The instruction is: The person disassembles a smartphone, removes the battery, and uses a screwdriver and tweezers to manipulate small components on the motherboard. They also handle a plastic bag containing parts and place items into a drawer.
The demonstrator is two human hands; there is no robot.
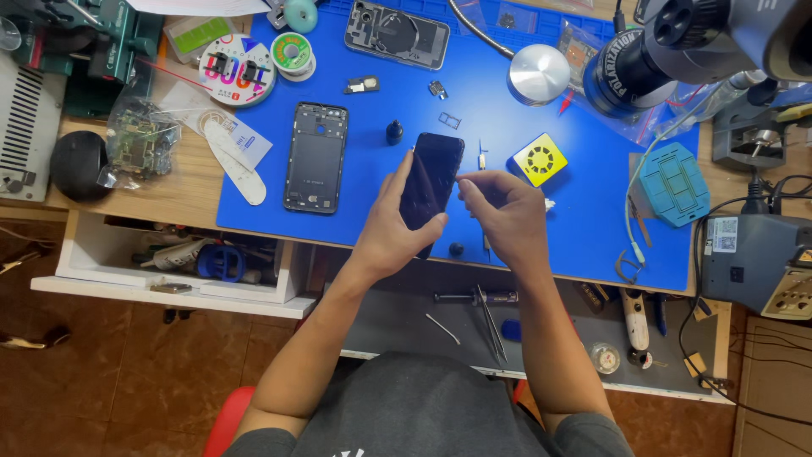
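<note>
The left hand (391,228) grips a glossy black phone (431,179) over the blue mat (575,228), its long axis running near to far, leaning slightly right. The right hand (501,216) pinches narrowly at the phone's right edge, perhaps holding 1 small part. A matte black frame (315,157) lies left.

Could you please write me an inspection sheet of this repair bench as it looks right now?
Surface: blue mat on a wooden bench.
Job's things: dark phone held in left hand; right hand pinches at its edge.
Clutter: phone frame, back housing, yellow square part, solder spool, tweezers.
Hands: both bare.
Cables: black leads at right.
Surroundings: microscope, open drawer.
</note>
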